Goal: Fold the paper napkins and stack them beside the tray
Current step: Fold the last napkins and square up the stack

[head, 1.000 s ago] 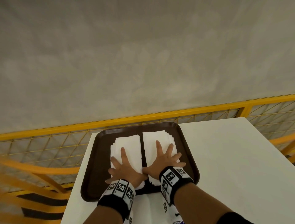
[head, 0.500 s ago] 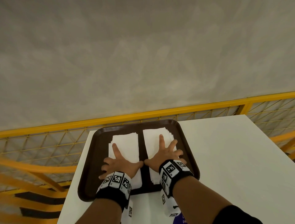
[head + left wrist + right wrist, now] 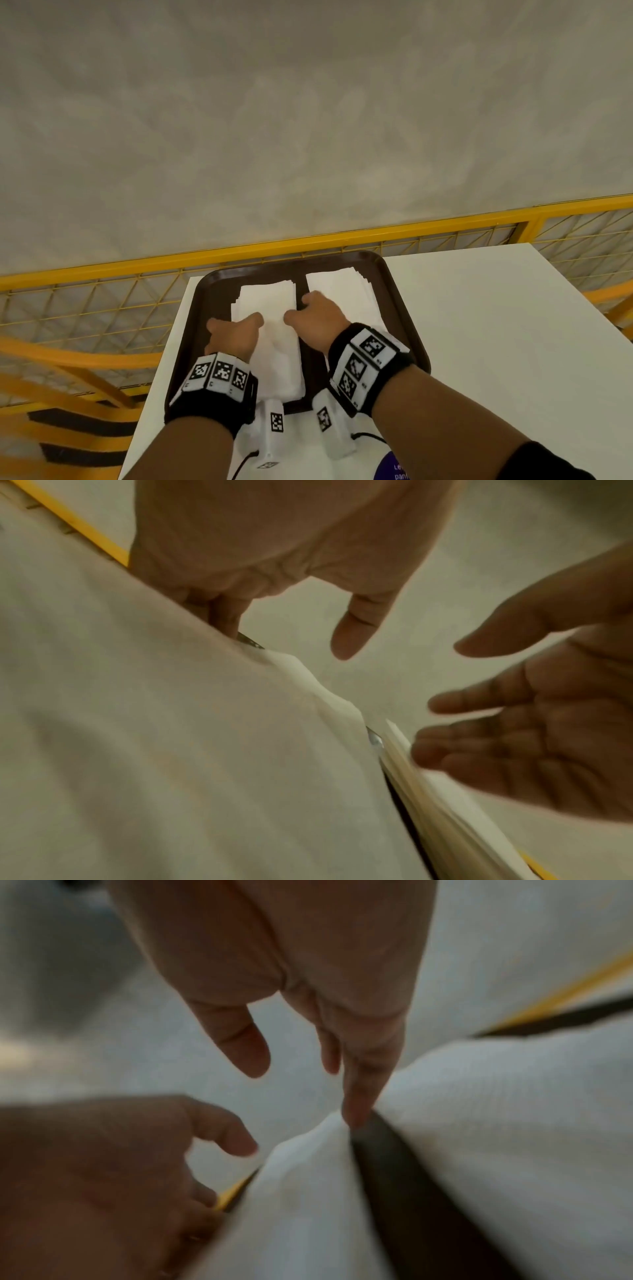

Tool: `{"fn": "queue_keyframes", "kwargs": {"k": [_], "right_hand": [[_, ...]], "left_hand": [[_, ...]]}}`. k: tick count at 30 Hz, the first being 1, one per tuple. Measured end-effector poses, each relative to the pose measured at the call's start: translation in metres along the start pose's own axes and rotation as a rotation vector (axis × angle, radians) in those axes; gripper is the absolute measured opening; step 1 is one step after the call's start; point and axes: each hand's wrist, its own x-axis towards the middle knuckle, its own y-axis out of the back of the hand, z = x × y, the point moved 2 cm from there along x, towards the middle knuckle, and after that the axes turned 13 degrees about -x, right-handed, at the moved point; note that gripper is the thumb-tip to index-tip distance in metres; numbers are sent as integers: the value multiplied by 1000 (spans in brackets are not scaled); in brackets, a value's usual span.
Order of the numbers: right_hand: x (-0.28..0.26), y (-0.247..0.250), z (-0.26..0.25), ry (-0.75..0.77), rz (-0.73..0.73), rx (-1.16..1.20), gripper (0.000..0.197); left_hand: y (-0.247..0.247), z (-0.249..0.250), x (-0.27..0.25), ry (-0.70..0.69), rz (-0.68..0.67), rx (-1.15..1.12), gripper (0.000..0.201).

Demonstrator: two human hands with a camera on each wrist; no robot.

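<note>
Both hands have left their flat, spread press on the napkin piles and pulled in toward the gap between them. Left hand (image 3: 233, 337) now sits on the left napkin pile (image 3: 265, 308), thumb out, other fingers dipping behind the pile's far-left edge; can't tell if they pinch a sheet. Right hand (image 3: 320, 320) has crossed to that same pile's inner edge, fingers loosely curved, one fingertip (image 3: 356, 1112) touching the top sheet where it bunches up; nothing clamped. Probably the top napkin is being peeled off for folding, so the task is at an early step w/ nothing yet stacked beside the tray.

Count: 2 napkin piles, the right napkin pile (image 3: 342, 291) untouched, both on 1 brown tray (image 3: 205, 329) at the table's (image 3: 496, 342) far-left corner; 2 hands.
</note>
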Motion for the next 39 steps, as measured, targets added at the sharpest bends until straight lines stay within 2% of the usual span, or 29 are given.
{"fn": "queue_keyframes", "kwargs": {"k": [2, 4, 6, 9, 16, 21, 23, 25, 26, 28, 31, 32, 36, 39], "right_hand": [[5, -11, -4, -89, -203, 190, 38], [6, -20, -9, -127, -283, 258, 52], [11, -27, -13, -112, -268, 242, 67], [14, -29, -20, -87, -273, 232, 78], [13, -27, -9, 33, -226, 192, 70], [-3, -8, -6, 207, -25, 36, 67], [-8, 16, 8, 99, 117, -82, 70], [-13, 42, 31, -142, 197, -275, 76], [-16, 53, 44, -254, 189, -360, 79], [-14, 57, 64, -373, 114, -467, 88], [-9, 42, 81, -432, -5, -515, 101], [-9, 38, 83, -449, -11, -521, 101], [-7, 27, 83, -476, 22, -526, 90], [-9, 30, 83, -434, 50, -540, 80]], "left_hand": [[4, 1, 5, 24, -31, 28, 90], [5, -1, 8, 26, -80, 45, 86], [3, -4, 15, 22, -127, 28, 80], [4, -3, 20, 16, -192, -1, 73], [8, -8, 17, 4, -224, -98, 71], [7, -11, 8, -32, -199, -48, 75], [11, -14, 9, -24, -210, -69, 84], [14, -19, 17, -35, -208, -68, 99], [15, -22, 20, -45, -207, -50, 104], [17, -16, 6, -64, -223, 33, 105], [15, -13, -4, -91, -234, 160, 64], [14, -12, -5, -92, -239, 181, 58], [13, -10, -12, -115, -230, 202, 59], [25, -13, -13, -197, -132, 397, 74]]}}
